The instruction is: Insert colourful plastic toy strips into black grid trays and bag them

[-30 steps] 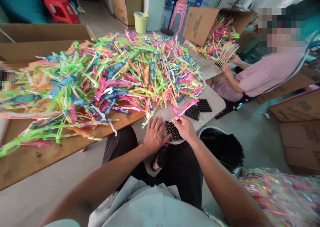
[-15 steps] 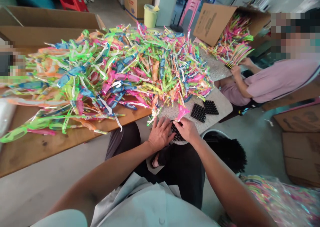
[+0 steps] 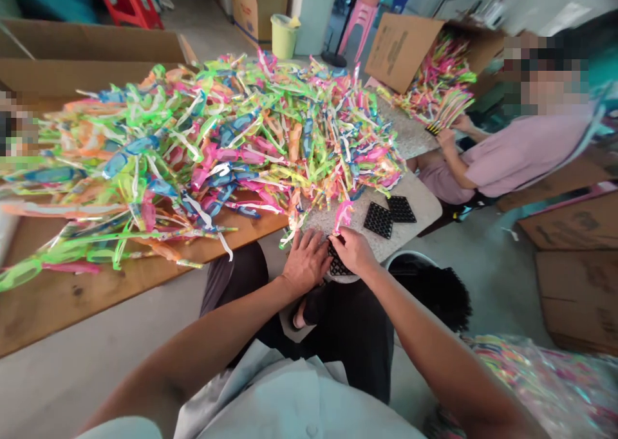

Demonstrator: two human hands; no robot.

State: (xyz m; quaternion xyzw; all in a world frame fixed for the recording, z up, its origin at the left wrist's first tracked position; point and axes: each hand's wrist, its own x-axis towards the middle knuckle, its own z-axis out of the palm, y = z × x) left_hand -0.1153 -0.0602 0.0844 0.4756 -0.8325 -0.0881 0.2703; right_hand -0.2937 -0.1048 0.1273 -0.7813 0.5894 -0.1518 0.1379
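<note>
My right hand (image 3: 355, 251) is closed, its thumb and fingers pinching the lower end of a small pink translucent plastic piece (image 3: 344, 212), which stands up above the fingers. Under it is a black plastic grid (image 3: 338, 265) with rows of holes, at the near edge of the speckled tabletop. My left hand (image 3: 305, 260) lies with its fingers stretched out and slightly apart, its thumb side against the grid's left edge. Two more black grids (image 3: 378, 220) rest to the right, one overlapping the other.
A large heap of colourful plastic pieces (image 3: 251, 136) covers much of the wooden table (image 3: 96, 304). On the right, a seated person (image 3: 512, 143) holds a bunch of thin coloured pieces near a tipped carton (image 3: 400, 53). A round tub (image 3: 400, 259) of black pieces stands beside my right leg.
The pink piece has turned more upright in my right hand. My hands stay at the grid. The whole view has shifted slightly.
</note>
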